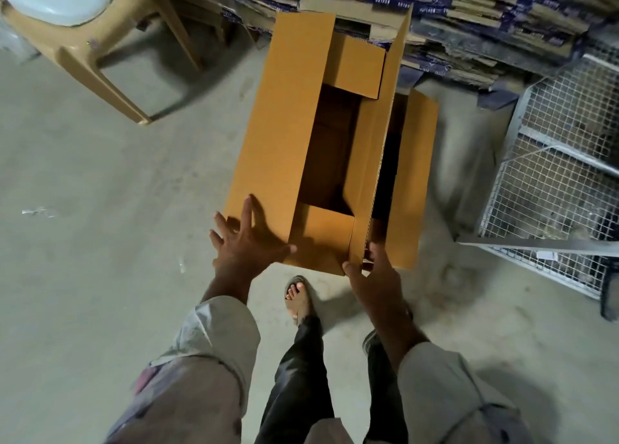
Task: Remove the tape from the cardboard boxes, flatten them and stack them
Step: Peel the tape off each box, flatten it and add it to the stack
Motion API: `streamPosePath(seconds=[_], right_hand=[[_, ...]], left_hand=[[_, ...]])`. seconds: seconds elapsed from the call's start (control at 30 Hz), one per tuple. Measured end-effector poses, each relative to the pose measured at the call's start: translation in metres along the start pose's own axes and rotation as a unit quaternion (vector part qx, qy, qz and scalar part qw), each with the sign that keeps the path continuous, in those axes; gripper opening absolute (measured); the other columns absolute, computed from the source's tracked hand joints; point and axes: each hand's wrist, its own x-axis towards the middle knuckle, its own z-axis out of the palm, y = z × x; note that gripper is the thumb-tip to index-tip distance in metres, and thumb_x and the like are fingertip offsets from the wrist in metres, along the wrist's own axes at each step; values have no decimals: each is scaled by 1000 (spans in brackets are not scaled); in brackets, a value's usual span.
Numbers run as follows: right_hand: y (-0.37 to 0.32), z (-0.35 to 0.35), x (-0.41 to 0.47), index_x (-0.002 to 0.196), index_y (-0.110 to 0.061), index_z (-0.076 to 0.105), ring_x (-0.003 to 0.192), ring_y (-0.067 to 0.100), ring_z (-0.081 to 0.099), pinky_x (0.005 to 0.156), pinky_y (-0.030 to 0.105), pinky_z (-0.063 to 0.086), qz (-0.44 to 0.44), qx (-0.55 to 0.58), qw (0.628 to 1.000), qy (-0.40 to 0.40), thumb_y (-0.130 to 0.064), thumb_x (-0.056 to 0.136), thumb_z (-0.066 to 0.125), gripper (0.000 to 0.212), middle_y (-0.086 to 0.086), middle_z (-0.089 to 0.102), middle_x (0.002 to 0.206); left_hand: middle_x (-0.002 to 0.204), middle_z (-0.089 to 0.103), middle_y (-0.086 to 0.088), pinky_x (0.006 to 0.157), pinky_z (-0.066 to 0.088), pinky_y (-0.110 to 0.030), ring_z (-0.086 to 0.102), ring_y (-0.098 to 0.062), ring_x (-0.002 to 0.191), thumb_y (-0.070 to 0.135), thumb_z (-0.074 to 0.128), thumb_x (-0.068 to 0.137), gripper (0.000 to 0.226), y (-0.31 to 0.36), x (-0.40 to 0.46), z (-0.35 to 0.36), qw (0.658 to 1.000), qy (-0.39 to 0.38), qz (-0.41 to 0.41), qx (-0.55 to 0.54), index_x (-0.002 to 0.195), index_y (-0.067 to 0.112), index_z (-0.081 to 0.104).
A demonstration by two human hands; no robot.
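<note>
A long brown cardboard box (284, 108) stands on the floor in front of me with its top flaps open and its dark inside showing. My left hand (244, 239) lies with spread, straight fingers on the wide left flap near its front corner. My right hand (371, 272) grips the near end of the upright right flap, thumb on one side and fingers on the other. A big stack of flattened cardboard boxes (469, 11) with blue print lies behind the box.
A tan plastic chair (83, 65) with a white object on its seat stands at the far left. A wire mesh cage (552, 182) is close on the right. My sandalled foot (298, 296) is just before the box. Small scraps lie on the concrete floor (100, 209).
</note>
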Motion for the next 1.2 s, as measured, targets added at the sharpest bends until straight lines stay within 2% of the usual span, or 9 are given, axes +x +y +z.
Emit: streamPosePath(seconds=[0.13,0.33,0.5,0.7,0.77,0.87,1.03,1.1,1.2], right_hand=[[1,7,16,149,-25,47,114,16,62,92,24,40,41,77,994,-72,-21,90,75,65,-6,65,129],[-19,10,14,160,-34,11,127,24,52,98,27,46,12,155,977,-144,10,95,50,88,-6,47,142],[-38,-14,-8,154,-49,3,141,22,41,119,43,36,-31,181,968,-172,-12,87,51,90,-3,32,161],[-60,-45,-26,151,-50,6,137,15,46,108,23,40,-122,161,966,-165,-15,80,51,91,-12,31,157],[-73,-61,-28,158,-49,4,126,9,50,91,13,46,-141,139,969,-147,-13,90,56,93,-9,33,157],[-91,-93,-30,157,-58,0,115,15,51,69,17,43,-147,121,975,-111,-46,84,57,93,-1,39,151],[-110,-137,-52,128,-90,6,152,24,16,113,63,32,-199,2,980,-26,-80,81,41,59,-18,9,165],[-108,-148,-55,125,-89,22,151,16,17,113,65,30,-240,-53,968,42,-93,79,23,46,-25,13,159],[-86,-170,-53,140,-69,38,146,13,33,110,52,40,-261,-30,951,160,-87,87,20,59,-18,33,156]], left_hand=[[149,19,-26,113,31,-58,27,-47,138,84,79,50,147,-9,8,6,999,30,19,-10,158,41,-11],[139,23,-14,109,36,-58,30,-41,125,86,77,45,142,-1,-4,5,995,77,36,-54,157,45,1],[141,20,-4,106,42,-59,26,-40,129,77,86,45,135,5,-36,-9,987,119,27,-102,154,49,11],[140,23,-4,105,43,-62,27,-40,129,71,91,48,129,20,-85,-35,972,171,26,-157,151,53,15],[139,24,-4,105,42,-62,27,-40,130,71,90,47,128,34,-97,-47,965,193,34,-175,150,53,17],[138,25,-8,106,42,-60,28,-41,128,78,85,44,125,63,-112,-67,956,223,60,-182,148,52,21],[126,34,-16,105,39,-55,36,-38,118,91,65,37,122,123,-145,-85,934,279,127,-185,144,44,34],[123,37,-18,102,39,-51,40,-39,111,97,57,37,124,150,-160,-83,926,292,163,-177,145,38,40],[122,38,-17,97,38,-47,39,-38,109,97,55,34,126,191,-179,-81,924,290,202,-145,143,36,43]])
